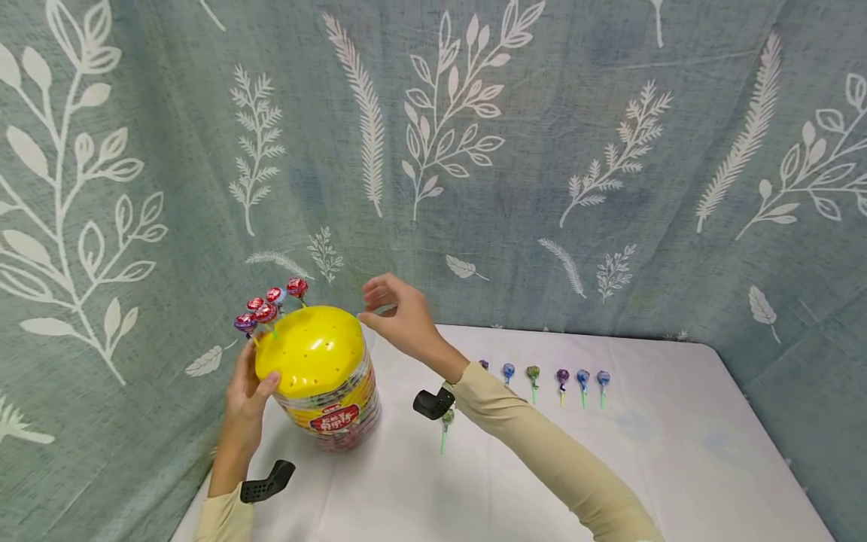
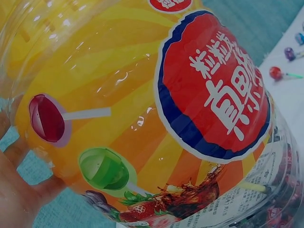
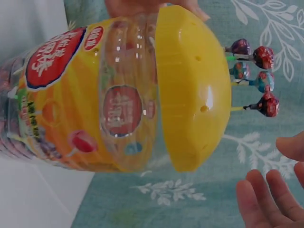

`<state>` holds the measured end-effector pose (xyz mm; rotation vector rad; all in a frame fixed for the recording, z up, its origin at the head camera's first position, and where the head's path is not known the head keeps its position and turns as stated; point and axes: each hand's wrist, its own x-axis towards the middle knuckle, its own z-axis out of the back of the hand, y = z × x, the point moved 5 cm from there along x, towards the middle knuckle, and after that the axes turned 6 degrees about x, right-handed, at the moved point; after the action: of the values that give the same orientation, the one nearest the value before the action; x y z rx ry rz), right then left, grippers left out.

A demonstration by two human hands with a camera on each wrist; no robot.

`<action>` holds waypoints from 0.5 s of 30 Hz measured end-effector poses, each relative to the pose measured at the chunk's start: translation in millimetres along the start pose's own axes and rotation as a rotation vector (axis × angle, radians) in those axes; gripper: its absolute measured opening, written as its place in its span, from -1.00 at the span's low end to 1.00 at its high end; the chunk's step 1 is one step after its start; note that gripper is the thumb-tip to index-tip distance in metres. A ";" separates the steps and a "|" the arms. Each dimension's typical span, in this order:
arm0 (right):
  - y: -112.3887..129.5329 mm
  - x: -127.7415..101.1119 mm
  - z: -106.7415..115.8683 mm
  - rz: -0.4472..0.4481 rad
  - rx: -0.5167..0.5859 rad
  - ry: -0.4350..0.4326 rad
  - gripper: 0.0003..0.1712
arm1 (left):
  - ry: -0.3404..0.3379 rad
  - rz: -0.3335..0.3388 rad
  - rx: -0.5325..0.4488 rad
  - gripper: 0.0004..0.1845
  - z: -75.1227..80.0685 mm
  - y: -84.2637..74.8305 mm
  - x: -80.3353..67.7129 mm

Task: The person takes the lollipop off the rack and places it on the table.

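The jar [image 1: 323, 376] looked full, heavy and slick, best held low where the left hand [image 1: 245, 399] curled round its side, while the right hand [image 1: 400, 320] hovered loose-fingered, holding nothing.

Lollipop jar [image 2: 156, 123] cropped on every side in the left wrist view, right hand's fingertips [image 3: 266, 199] edge-cut.
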<state>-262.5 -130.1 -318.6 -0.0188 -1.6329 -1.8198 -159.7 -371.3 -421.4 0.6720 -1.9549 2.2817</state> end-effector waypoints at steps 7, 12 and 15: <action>8.9 14.2 -11.9 0.044 -0.016 0.017 -0.60 | -0.005 -0.008 0.003 -0.29 0.9 1.4 0.2; 10.2 22.5 -20.6 0.056 -0.020 0.032 -0.59 | -0.003 -0.007 0.018 -0.28 1.5 1.8 -2.3; 11.4 27.5 -26.7 0.066 -0.019 0.040 -0.57 | -0.012 0.003 0.039 -0.29 1.9 1.8 -1.9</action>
<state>-266.9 -166.3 -302.2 -0.0437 -1.5687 -1.7748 -158.0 -373.1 -423.6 0.6887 -1.9229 2.3286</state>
